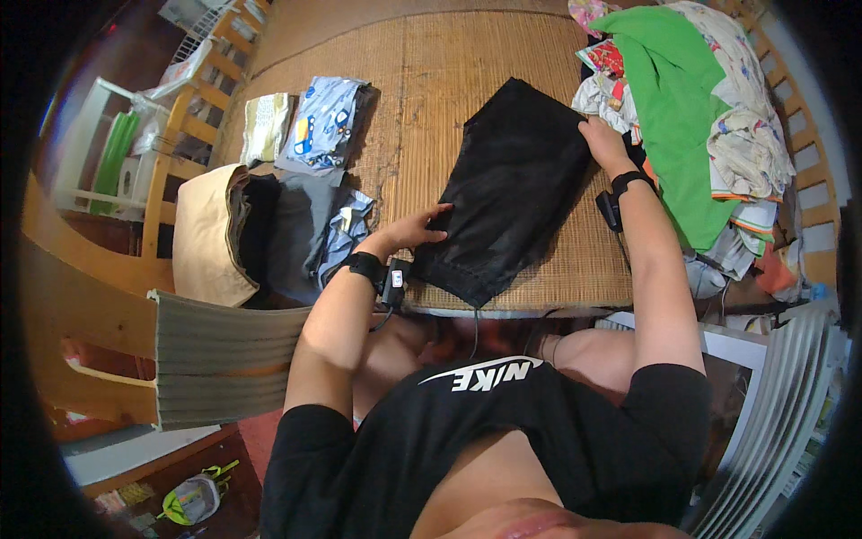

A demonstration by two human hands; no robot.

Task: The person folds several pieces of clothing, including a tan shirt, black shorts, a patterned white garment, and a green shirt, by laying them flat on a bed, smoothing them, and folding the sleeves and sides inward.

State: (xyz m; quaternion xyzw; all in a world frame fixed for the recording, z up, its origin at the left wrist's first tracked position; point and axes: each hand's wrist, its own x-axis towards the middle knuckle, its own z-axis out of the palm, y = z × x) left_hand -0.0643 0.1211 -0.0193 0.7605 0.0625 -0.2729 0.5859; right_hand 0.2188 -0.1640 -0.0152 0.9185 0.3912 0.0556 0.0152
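Observation:
A pair of black shorts [516, 180] lies folded lengthwise on the woven mat, its gathered waistband toward me. At the far right corner of the shorts my right hand [603, 144] is closed, its fingertips pinching the edge. My left hand [415, 229] rests against the left edge near the waistband, thumb and forefinger apart; its other fingers are partly hidden. Each wrist wears a black strap with a small device. A thin dark cord [476, 325] hangs below the waistband; where it starts I cannot make out.
Folded clothes stand at left: a tan garment [208, 235], a grey one [303, 229], a blue patterned one [321, 123] and a cream cloth [266, 128]. A heap with a green cloth [660, 117] fills the right side. Wooden rails [193, 126] border the mat [404, 108].

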